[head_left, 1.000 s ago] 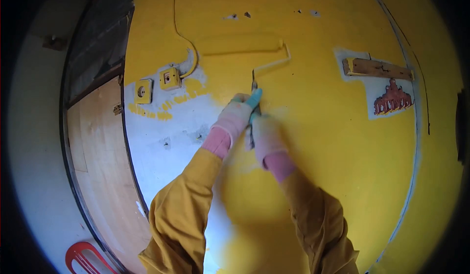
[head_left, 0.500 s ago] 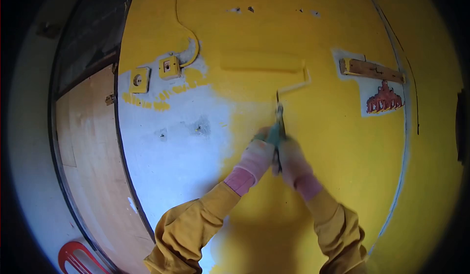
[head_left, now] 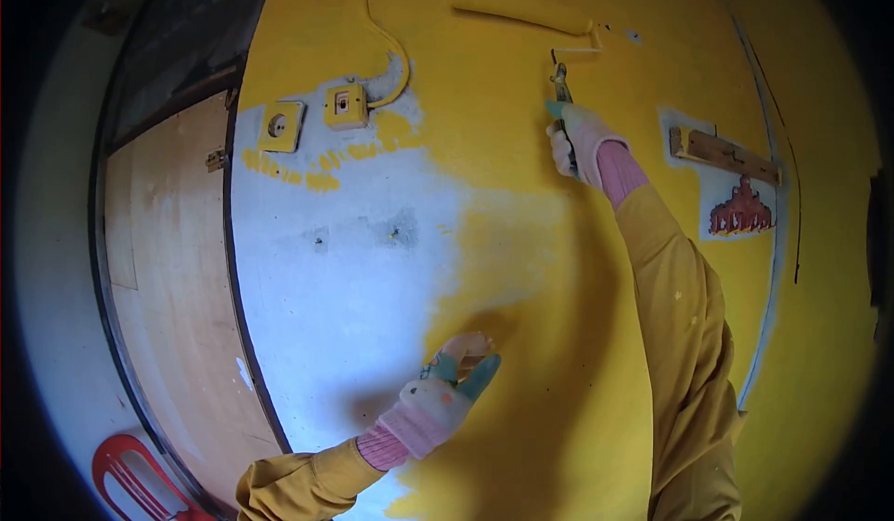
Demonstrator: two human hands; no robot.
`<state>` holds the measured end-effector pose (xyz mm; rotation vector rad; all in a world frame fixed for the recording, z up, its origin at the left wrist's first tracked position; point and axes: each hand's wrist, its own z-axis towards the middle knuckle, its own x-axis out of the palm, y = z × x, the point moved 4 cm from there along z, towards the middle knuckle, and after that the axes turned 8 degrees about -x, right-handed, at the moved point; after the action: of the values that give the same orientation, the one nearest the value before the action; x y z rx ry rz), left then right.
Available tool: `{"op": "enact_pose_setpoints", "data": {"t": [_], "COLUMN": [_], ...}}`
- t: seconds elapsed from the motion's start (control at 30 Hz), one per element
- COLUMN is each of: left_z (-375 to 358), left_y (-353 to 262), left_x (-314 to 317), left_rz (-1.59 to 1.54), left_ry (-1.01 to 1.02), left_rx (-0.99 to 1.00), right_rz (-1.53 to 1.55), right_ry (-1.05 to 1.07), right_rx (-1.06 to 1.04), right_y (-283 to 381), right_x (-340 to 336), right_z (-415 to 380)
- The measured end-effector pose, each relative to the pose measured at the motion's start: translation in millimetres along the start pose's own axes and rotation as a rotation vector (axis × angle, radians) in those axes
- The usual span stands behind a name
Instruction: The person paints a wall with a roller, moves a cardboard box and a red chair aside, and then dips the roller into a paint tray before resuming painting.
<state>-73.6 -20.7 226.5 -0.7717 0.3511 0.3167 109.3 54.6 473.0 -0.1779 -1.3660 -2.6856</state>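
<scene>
A paint roller (head_left: 521, 11) coated in yellow lies against the upper part of the wall (head_left: 521, 93). Its handle sits in my right hand (head_left: 585, 144), gloved and closed around it, with the arm stretched upward. Lower down, my left hand (head_left: 442, 391), also gloved, is empty with its fingers apart in front of the wall. Yellow paint covers the right and upper wall, while a pale unpainted patch (head_left: 345, 307) spreads at left with a ragged paint edge.
A yellow-painted socket (head_left: 282, 126) and a switch box (head_left: 345, 106) with a cable stick out at upper left. On the right are a wooden hook rail (head_left: 724, 155) and a red drawing (head_left: 742, 209). A wooden door (head_left: 172, 307) and red chair (head_left: 140, 474) stand left.
My left hand has let go of the roller handle and dropped lower left. My right hand has raised the roller up the wall. The view has shifted slightly.
</scene>
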Motion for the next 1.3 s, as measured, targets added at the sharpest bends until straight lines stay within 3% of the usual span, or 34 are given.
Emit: {"op": "enact_pose_setpoints", "data": {"t": [0.17, 0.23, 0.3, 0.33, 0.37, 0.4, 0.47, 0.5, 0.57, 0.6, 0.63, 0.67, 0.73, 0.8, 0.83, 0.87, 0.9, 0.93, 1.0, 1.03, 1.07, 1.13, 1.17, 1.23, 1.3], "left_z": [-13.3, -22.4, -31.6, -37.9, -41.1, -40.5, -41.7, -42.5, -46.3, -48.3, -48.4, -50.3, -48.2, -44.3, -38.6, -29.0, -23.7, -23.0, -25.9, -27.2, -26.6, -17.8, -16.1, -16.6, -16.3], "left_y": [20.1, 37.4, 58.1, 68.3, 69.7, 62.7, 64.7, 63.1, 68.3, 69.7, 59.1, 42.9, 22.3, -17.5, -25.8, -32.3, -38.9, -48.4, -80.6, -89.5, -93.2, -73.3, -69.4, -43.7, -30.2], "left_x": [27.3, 53.4, 83.0, 101.9, 117.9, 131.1, 158.9, 165.0, 176.2, 181.1, 177.4, 172.4, 163.1, 146.7, 144.2, 144.9, 148.1, 148.3, 139.0, 138.5, 140.2, 155.0, 160.0, 178.6, 190.3], "left_rz": [-0.181, -0.166, -0.144, 0.045, 0.235, 0.237, 0.313, 0.314, -0.143, -0.373, -0.367, -0.468, -0.565, 0.089, 0.09, -0.177, -0.448, -0.455, -0.008, 0.13, 0.13, -0.511, -0.505, -0.554, -0.487], "left_ry": [-0.012, -0.011, -0.018, 0.02, 0.056, 0.057, 0.221, 0.222, 0.208, 0.196, 0.196, 0.221, 0.243, -0.003, 0.0, 0.162, 0.32, 0.323, 0.012, -0.071, -0.072, 0.24, 0.231, 0.216, 0.184], "left_rx": [-0.112, -0.107, -0.093, -0.05, -0.004, -0.004, -0.388, -0.395, -0.585, -0.67, -0.669, -0.614, -0.562, 0.275, 0.259, 0.132, -0.001, -0.016, 0.38, 0.471, 0.47, -0.268, -0.263, -0.381, -0.347], "right_rz": [-0.057, -0.048, -0.099, -0.303, -0.24, -0.176, -0.904, -0.901, -0.026, -0.022, -0.067, -0.113, -0.013, 0.082, 0.175, 0.27, 0.136, 0.135, 0.318, 0.57, 0.57, 0.278, 0.281, 0.123, -0.038], "right_ry": [-0.002, -0.003, -0.025, 0.044, -0.004, -0.05, 0.057, 0.061, 0.028, 0.028, -0.035, -0.097, -0.093, -0.081, 0.019, 0.114, 0.148, 0.144, 0.218, 0.2, 0.2, 0.168, 0.178, -0.025, -0.068], "right_rx": [-0.13, -0.085, 0.129, 0.089, 0.148, 0.204, -0.715, -0.71, 0.386, 0.39, 0.257, 0.128, 0.084, 0.051, 0.112, 0.175, 0.071, 0.087, 0.062, 0.22, 0.222, 0.06, 0.055, 0.17, 0.055], "right_y": [-102.3, -163.0, -216.6, -249.8, -261.7, -271.9, -323.8, -307.1, -296.5, -295.6, -291.3, -285.2, -255.0, -216.4, -199.3, -189.9, -184.3, -185.4, -183.7, -181.4, -185.7, -197.9, -199.9, -210.8, -236.2], "right_x": [-30.2, -43.9, -54.5, -64.0, -63.6, -62.5, -66.4, -67.4, -74.2, -73.3, -73.0, -74.8, -74.5, -78.1, -81.9, -84.9, -90.0, -94.3, -97.4, -97.5, -99.2, -104.7, -102.3, -106.9, -113.4], "right_z": [-64.0, -113.5, -176.6, -199.7, -227.6, -253.4, -275.4, -283.9, -308.9, -313.6, -313.7, -315.5, -318.8, -317.0, -315.5, -315.3, -314.7, -313.3, -307.3, -307.8, -308.8, -305.6, -304.8, -306.1, -305.6]}}
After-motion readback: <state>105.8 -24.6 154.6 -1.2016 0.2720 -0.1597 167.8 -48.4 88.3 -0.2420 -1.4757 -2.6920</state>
